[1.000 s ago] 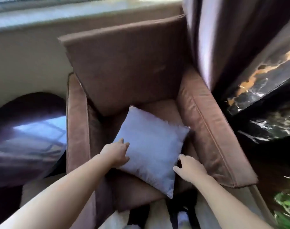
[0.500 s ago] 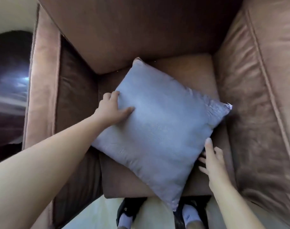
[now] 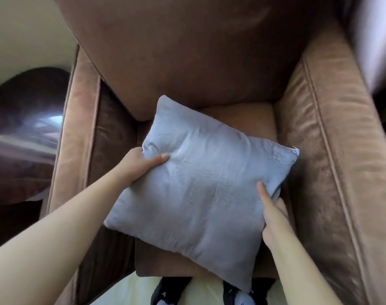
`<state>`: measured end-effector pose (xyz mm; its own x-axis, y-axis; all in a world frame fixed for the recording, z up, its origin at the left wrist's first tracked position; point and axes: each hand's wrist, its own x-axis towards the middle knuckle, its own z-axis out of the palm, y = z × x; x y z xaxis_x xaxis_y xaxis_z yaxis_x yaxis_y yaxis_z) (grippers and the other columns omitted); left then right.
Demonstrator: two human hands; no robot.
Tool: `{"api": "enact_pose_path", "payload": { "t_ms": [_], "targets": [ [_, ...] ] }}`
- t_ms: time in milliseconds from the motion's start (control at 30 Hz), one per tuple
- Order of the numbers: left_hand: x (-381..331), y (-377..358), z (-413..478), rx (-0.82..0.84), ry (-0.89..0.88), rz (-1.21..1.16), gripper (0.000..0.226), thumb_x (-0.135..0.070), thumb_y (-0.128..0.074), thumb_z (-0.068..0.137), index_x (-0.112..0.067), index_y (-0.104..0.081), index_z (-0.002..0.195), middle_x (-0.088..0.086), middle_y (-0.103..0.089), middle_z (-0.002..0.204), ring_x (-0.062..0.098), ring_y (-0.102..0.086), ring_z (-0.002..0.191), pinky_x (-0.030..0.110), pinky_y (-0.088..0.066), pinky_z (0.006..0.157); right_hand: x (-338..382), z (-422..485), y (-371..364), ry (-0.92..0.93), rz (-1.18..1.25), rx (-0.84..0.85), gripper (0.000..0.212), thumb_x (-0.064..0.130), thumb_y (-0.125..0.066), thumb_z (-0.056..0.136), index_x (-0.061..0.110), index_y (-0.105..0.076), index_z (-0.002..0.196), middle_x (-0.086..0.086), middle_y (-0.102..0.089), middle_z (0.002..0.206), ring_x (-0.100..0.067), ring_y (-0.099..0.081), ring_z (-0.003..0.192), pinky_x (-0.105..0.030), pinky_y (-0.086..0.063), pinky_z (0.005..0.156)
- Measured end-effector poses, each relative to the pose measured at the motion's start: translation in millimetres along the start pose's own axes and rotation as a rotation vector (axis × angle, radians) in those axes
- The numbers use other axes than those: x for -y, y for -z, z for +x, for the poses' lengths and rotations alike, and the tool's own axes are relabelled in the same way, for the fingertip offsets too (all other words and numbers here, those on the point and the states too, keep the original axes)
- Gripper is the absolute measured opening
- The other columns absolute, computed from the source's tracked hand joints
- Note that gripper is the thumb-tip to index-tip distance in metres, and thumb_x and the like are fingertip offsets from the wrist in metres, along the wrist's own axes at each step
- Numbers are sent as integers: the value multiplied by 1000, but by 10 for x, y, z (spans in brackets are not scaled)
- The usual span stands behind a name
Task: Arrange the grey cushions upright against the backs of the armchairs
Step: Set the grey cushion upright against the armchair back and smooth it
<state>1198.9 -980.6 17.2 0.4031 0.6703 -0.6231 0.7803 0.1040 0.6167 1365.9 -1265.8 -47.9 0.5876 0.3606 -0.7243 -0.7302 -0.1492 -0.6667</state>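
A grey cushion (image 3: 201,190) is lying tilted over the seat (image 3: 238,115) of a brown armchair (image 3: 333,164), turned like a diamond, with one corner pointing towards the backrest (image 3: 187,51) and the opposite corner hanging past the front edge of the seat. It is not standing upright. Its far corner is sitting just in front of the foot of the backrest, though whether the two are touching is hard to say from this angle.

Both hands are gripping the cushion. The left hand (image 3: 141,166) is pinching the cushion's left edge, its thumb pressing into the top face and wrinkling the fabric while the fingers are curling out of sight underneath. The right hand (image 3: 273,214) is holding the right edge the same way, thumb lying flat along the top, fingers tucked below the cushion beside the armrest on the person's right.

The armrest on the person's left (image 3: 77,128) is running along the other side, well apart from the cushion. Below the seat front, two dark shoes (image 3: 165,291) are showing on a pale floor (image 3: 126,291). A blurred pale curtain (image 3: 372,29) is hanging at the upper right, and a dark glossy shape (image 3: 22,128) is sitting beyond the left armrest
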Motion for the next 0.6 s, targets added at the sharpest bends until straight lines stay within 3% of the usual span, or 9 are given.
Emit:
{"api": "enact_pose_path", "payload": {
  "t_ms": [133, 233, 333, 467, 600],
  "targets": [
    [-193, 221, -423, -67, -81, -146, 47, -53, -80, 73, -23, -72, 108, -6, -77, 99, 13, -74, 90, 38, -57, 87, 499, -151, -27, 84, -48, 21, 86, 70, -85, 44, 26, -64, 114, 0, -73, 110, -20, -70, 102, -47, -52, 97],
    [-430, 360, -625, -118, -134, -238, 51, -55, -79, 71, -21, -71, 108, -4, -77, 99, 16, -74, 94, 40, -57, 88, 958, -304, -84, 165, -45, 72, 99, 72, -86, 36, 27, -62, 121, 4, -71, 117, -16, -66, 111, -45, -46, 104],
    [-759, 470, -835, -95, -202, -333, 40, -40, -81, 78, -20, -69, 111, 0, -77, 103, 18, -73, 96, 45, -55, 92, 1423, -511, -167, 285, -42, 107, 98, 71, -85, 40, 28, -61, 125, 10, -69, 122, -9, -60, 119, -42, -39, 111],
    [-1043, 695, -956, -93, -293, -452, 68, -51, -86, 64, -17, -64, 119, 6, -74, 111, 25, -71, 104, 51, -52, 96, 1873, -746, -326, 408, -35, 170, 89, 62, -83, 59, 31, -52, 136, 11, -61, 134, -9, -52, 129, -45, -31, 116],
    [-1133, 922, -986, -78, -346, -505, 50, -47, -84, 65, -19, -71, 105, 10, -76, 103, 27, -72, 98, 50, -55, 92, 2139, -878, -538, 462, -61, 204, 85, 58, -80, 67, 29, -48, 139, 8, -60, 136, -10, -51, 130, -45, -30, 117]
  ]
}}
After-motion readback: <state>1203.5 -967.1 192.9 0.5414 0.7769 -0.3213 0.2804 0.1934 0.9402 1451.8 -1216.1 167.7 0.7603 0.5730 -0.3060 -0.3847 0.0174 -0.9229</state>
